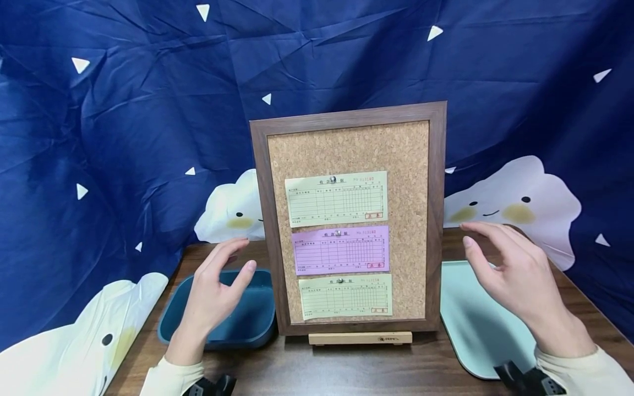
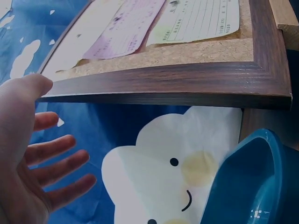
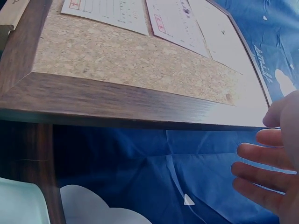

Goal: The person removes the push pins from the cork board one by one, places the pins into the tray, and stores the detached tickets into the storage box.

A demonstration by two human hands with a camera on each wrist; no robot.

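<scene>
A cork board [image 1: 408, 220] in a brown wooden frame stands upright on a small wooden easel [image 1: 360, 338]. Three receipt slips are pinned down its middle with metal pushpins: a pale green slip [image 1: 337, 206] on top, a purple slip [image 1: 342, 258] in the middle and another pale green slip [image 1: 345, 302] at the bottom. My left hand [image 1: 213, 297] is raised to the left of the frame, its fingers spread and holding nothing. On the other side my right hand [image 1: 517, 275] hovers, fingers relaxed and holding nothing. Both wrist views show the fingers apart beside the frame's edges.
Behind my left hand, a dark blue tray [image 1: 247, 319] sits on the wooden table [image 1: 346, 374]. A pale mint tray [image 1: 465, 335] lies under my right hand. A blue cloth [image 1: 346, 55] with white clouds and triangles hangs at the back.
</scene>
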